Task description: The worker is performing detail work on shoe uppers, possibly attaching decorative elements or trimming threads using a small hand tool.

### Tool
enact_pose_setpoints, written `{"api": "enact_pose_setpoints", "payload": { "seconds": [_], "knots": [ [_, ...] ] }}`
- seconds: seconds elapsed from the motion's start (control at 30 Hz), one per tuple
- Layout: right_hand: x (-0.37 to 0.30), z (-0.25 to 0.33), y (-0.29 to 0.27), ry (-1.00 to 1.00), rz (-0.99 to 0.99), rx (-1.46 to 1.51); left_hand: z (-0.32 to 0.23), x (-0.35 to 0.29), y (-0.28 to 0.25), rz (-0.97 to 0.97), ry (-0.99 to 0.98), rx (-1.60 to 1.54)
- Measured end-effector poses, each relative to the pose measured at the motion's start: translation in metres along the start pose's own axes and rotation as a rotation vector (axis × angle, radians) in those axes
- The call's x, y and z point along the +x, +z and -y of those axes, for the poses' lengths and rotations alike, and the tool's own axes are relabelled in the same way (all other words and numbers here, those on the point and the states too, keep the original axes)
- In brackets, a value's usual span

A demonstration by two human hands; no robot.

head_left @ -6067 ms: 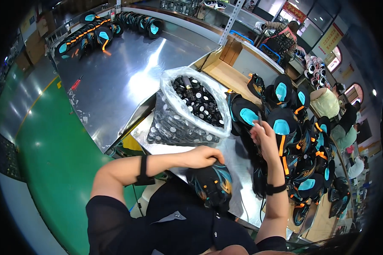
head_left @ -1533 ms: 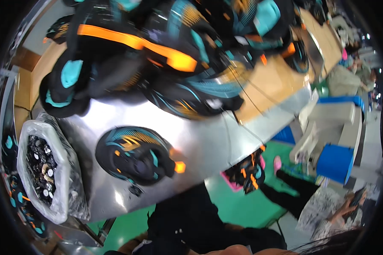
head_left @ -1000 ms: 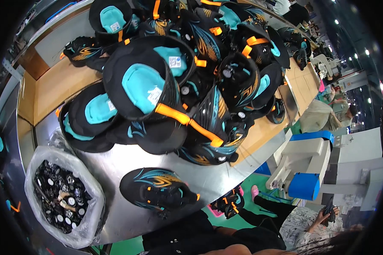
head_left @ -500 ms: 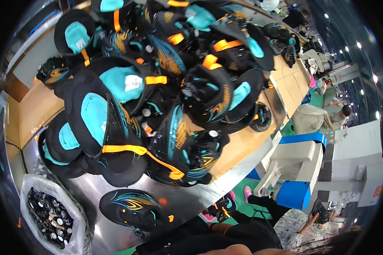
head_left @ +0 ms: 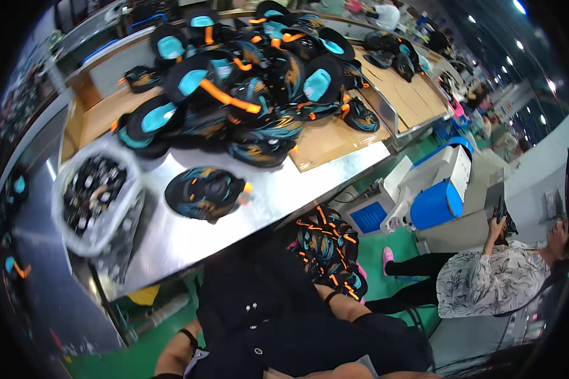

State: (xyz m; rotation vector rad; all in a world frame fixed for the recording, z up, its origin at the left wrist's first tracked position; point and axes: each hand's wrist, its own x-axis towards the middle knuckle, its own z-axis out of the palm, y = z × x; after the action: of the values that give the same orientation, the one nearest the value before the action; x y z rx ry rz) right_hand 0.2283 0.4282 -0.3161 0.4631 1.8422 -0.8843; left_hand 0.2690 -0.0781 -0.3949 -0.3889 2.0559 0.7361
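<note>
White glare on the metal tabletop (head_left: 278, 197), ceiling lamps (head_left: 519, 7) upper right, slight blur, dark bent edges.

Black shoe upper (head_left: 202, 194), left of centre
It is patterned teal and gold, its orange tab (head_left: 248, 187) pointed right.

Shoe workshop, piled high!
Black shoe uppers (head_left: 259, 95) heap up on a metal bench (head_left: 278, 186), well apart from a co-worker's fingers (head_left: 496, 228); nearer those fingers, there's a blue-and-white machine (head_left: 437, 205)!
</note>
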Motion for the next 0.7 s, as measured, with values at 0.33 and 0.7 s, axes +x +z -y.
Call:
{"api": "enact_pose_setpoints", "payload": {
  "seconds": [0.33, 0.7],
  "knots": [
    [0.009, 0.033, -0.018, -0.025, 0.034, -0.103, 0.037, -0.056, 0.046, -0.06, -0.041, -0.151],
    [0.123, 0.156, -0.037, 0.134, 0.096, -0.104, 0.014, -0.053, 0.019, 0.08, -0.241, -0.317]
  ]
}}
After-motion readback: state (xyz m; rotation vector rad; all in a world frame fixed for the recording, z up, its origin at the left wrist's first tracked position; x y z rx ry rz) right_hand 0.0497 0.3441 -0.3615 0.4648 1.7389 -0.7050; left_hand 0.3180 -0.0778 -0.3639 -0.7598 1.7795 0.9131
